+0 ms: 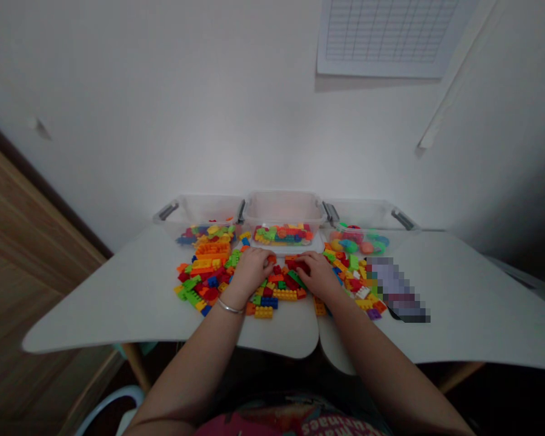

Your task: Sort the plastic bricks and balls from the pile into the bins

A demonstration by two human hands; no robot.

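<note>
A wide pile of colourful toy building bricks point(285, 295) spreads over the table in front of me. Over its middle, my left hand point(252, 270) has its fingers curled round an orange brick point(271, 260), mostly hidden by the fingertips. My right hand point(318, 274) is a little to the right, thumb and fingers closed about a red brick point(301, 265). Beneath the right thumb lies a dark green brick point(295, 278). Yellow bricks point(264, 312) and a blue brick point(269, 302) lie nearer the table's front edge.
Three clear plastic bins stand against the wall: a left bin point(200, 206) and a middle bin point(285, 206) with bricks, and a right bin point(358, 212) with rounded colourful pieces. A pixelated phone-like object point(397, 289) lies at right. Two white tabletops point(118, 303) meet before me.
</note>
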